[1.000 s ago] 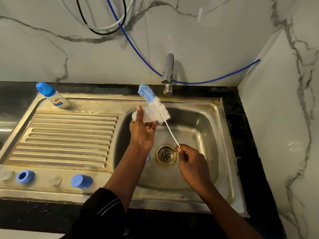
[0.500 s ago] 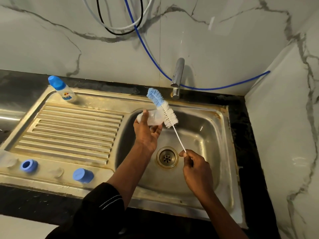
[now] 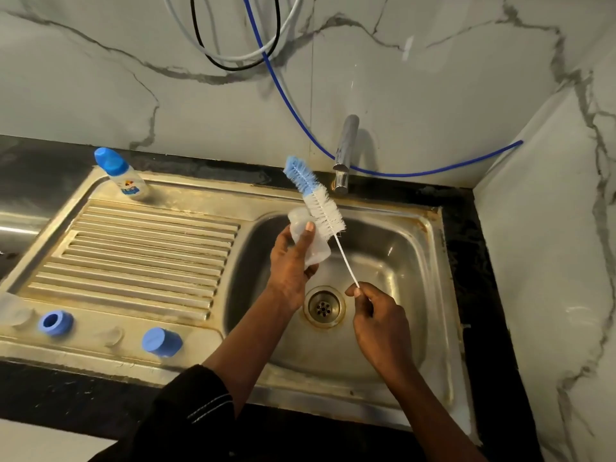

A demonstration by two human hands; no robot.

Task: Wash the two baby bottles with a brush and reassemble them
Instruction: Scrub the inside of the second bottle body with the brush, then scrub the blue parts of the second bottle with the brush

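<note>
— Steel is filling our view: we are looking down into the sink (image 3: 430,228), and the left hand (image 3: 290,265) is holding the clear baby bottle (image 3: 311,245) up over the basin, just left of the drain (image 3: 323,306).

— We are seeing that grip plainly. The fingers are curling round the bottle's body from below, and the thumb is pressing on its near side. The bottle is tilting, its neck pointing up and to the left.

— The right hand (image 3: 380,325) is holding the brush (image 3: 320,208). We are watching thumb and forefinger pinching the very end of the thin white wire handle, with the other fingers curling in toward the palm.

— The white bristles are lying right alongside the bottle's right side, and the blue tip is poking past the neck toward the tap (image 3: 345,155).

— We are spotting the second bottle (image 3: 121,176) too, blue cap on, standing upright at the far corner of the drainboard (image 3: 133,255), well apart from both hands.

— Along the near rim we are picking out a blue ring (image 3: 55,323) and a blue cap (image 3: 161,341), with a clear teat (image 3: 111,335) sitting between them. Something clear is also sitting at the left edge, too blurred for us to name.

— And a blue hose (image 3: 416,173) is running along the marble wall behind the tap.
</note>
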